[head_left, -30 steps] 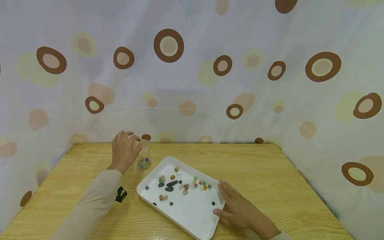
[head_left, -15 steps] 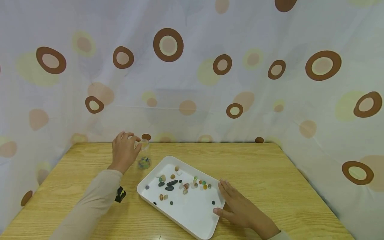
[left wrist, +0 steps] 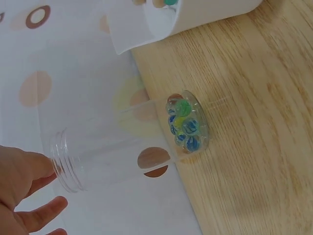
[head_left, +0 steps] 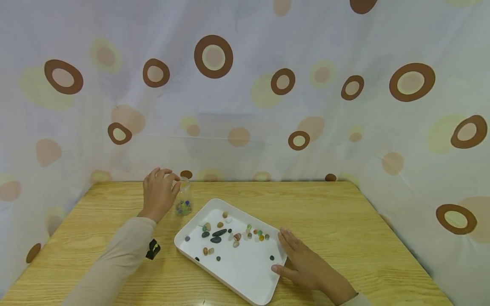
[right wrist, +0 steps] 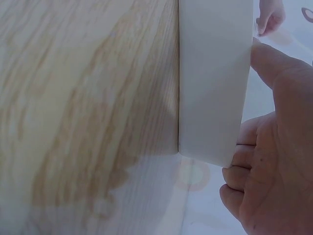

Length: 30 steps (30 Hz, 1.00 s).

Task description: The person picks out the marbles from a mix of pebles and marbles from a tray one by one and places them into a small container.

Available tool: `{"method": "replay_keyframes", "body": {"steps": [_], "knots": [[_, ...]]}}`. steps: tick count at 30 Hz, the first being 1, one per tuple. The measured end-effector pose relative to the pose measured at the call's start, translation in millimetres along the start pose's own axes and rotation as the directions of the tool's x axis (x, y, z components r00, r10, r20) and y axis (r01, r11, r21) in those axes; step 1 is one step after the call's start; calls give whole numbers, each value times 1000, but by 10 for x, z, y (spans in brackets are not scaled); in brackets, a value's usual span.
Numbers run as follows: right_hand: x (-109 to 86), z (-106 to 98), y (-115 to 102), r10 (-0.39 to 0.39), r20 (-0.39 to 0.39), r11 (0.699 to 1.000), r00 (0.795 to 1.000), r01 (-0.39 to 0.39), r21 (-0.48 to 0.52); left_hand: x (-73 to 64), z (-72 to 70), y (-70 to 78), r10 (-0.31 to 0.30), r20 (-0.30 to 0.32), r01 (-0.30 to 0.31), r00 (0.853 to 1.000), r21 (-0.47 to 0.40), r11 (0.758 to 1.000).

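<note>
A clear jar (head_left: 185, 194) stands upright on the table, left of a white tray (head_left: 249, 272). Blue, green and yellow glass marbles (left wrist: 186, 125) lie at its bottom. My left hand (head_left: 158, 191) is at the jar's mouth, thumb and forefinger pinching the threaded rim; the other fingers stay clear of it. Scattered in the tray are dark pebbles (head_left: 219, 233), brownish stones (head_left: 208, 251) and several small coloured balls (head_left: 261, 238). At the tray's right end rests my right hand (head_left: 306, 267), fingers extended at the corner, thumb over the rim.
The wooden table (head_left: 325, 208) ends at a patterned cloth backdrop (head_left: 245, 106), which also hangs along both sides. A black object with a yellow mark (head_left: 153, 249) shows beside the left sleeve (head_left: 115, 259).
Both hands, the jar and the tray keep their places. The marbles at the jar's bottom look slightly rearranged between frames; the head view shifts a little.
</note>
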State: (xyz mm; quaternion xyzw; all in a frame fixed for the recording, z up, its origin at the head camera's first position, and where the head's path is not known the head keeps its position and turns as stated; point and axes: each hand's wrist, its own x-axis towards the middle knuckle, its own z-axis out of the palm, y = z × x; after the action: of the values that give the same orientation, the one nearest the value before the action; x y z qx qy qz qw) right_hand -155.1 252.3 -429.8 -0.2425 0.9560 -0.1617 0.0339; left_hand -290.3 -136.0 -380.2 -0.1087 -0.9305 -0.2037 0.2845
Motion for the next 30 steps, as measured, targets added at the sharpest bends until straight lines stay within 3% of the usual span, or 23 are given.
{"method": "replay_keyframes", "body": {"steps": [6, 10, 14, 20, 26, 30], "knots": [[1, -3, 2, 6, 3, 1000, 1000, -6, -3, 36, 35, 84, 66, -39, -68, 997, -40, 997], [1, -5, 6, 3, 2, 1000, 1000, -3, -6, 47, 69, 301, 121, -24, -122, 992, -54, 991], [1, -8, 5, -1, 2, 1000, 1000, 1, -1, 42, 124, 562, 206, -6, -206, 979, -102, 973], [4, -2, 4, 1, 10, 1000, 1000, -1, 0, 14, 239, 897, 335, 103, -316, 936, -164, 934], [11, 4, 8, 1, 11, 1000, 1000, -1, -9, -39, 396, 1106, 404, 243, -353, 882, -227, 908], [11, -2, 7, 8, 17, 1000, 1000, -8, -2, -63, 520, 1188, 430, 315, -375, 846, -223, 900]]}}
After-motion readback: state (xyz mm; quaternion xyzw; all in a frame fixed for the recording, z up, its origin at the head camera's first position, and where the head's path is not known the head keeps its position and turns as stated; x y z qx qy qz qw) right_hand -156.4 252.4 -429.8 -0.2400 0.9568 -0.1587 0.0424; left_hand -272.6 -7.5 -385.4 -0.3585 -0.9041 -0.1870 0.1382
